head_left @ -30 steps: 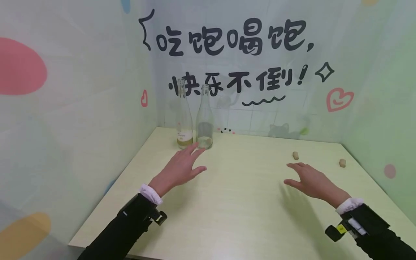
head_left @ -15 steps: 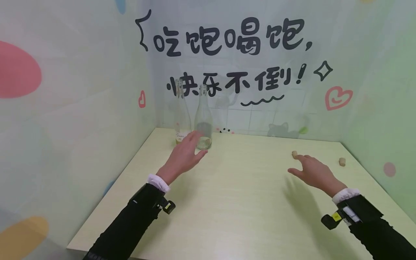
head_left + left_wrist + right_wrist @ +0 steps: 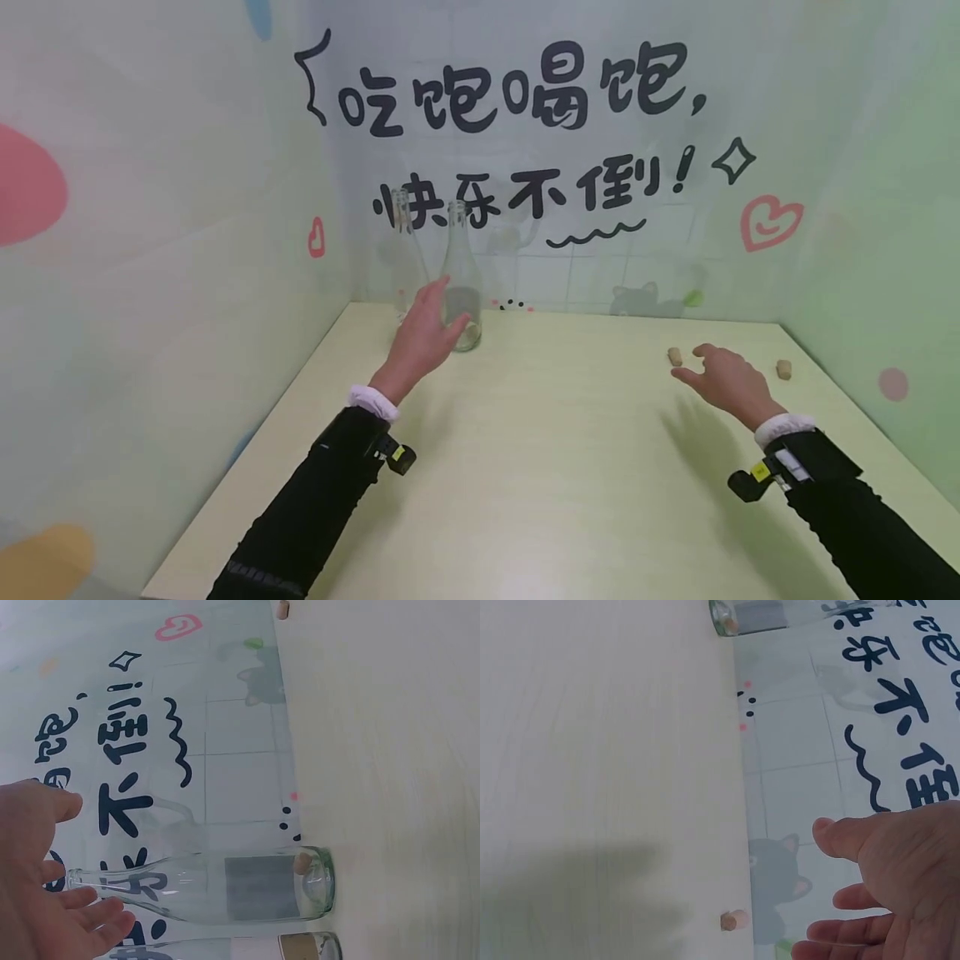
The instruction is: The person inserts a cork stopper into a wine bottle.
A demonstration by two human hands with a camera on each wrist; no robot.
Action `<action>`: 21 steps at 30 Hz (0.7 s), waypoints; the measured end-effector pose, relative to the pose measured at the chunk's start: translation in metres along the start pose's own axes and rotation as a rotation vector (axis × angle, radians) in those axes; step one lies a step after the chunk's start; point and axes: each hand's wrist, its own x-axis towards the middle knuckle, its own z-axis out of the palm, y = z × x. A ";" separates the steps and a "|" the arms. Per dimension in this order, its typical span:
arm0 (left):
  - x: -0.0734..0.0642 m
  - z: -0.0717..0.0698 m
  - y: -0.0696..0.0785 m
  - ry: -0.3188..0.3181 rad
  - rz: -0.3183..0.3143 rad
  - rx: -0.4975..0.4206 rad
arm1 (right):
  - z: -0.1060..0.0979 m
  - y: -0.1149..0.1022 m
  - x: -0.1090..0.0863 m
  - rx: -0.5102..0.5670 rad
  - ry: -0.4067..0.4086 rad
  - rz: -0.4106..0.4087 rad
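My left hand [image 3: 422,335] reaches up at the back left, fingers extended and thumb spread, overlapping two upright clear glass bottles in the head view. The nearer bottle [image 3: 465,293] has a grey patch; a small brown piece shows at its base in the left wrist view. Much of the other bottle [image 3: 409,254] is behind my hand; its white and gold label [image 3: 296,947] shows in the left wrist view. My right hand [image 3: 729,385], thumb and fingers apart and holding nothing, hovers just right of one cork [image 3: 675,357]. Another cork [image 3: 784,369] lies farther right.
A pale wooden table [image 3: 555,467] runs back to a printed wall [image 3: 570,275] with dark lettering. Side walls [image 3: 885,275] close in both sides. Each wrist carries a small camera, such as the right one [image 3: 747,483].
Both hands have moved forward. The left has come up in front of the bottles, the right has passed to the cork's right side. The head view has shifted slightly; bottles and corks stay put.
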 end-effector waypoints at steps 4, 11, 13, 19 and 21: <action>0.009 0.007 -0.004 0.067 -0.047 -0.079 | -0.002 0.008 0.009 0.017 -0.006 0.038; 0.023 0.016 -0.004 0.125 -0.080 -0.208 | 0.000 0.014 0.024 0.031 -0.030 0.066; 0.027 0.016 -0.003 0.127 -0.082 -0.212 | 0.002 0.015 0.027 0.031 -0.037 0.064; 0.040 0.016 -0.001 0.133 -0.095 -0.193 | 0.011 0.021 0.040 0.019 -0.033 0.067; 0.044 0.017 0.000 0.141 -0.099 -0.192 | 0.013 0.023 0.044 0.016 -0.036 0.069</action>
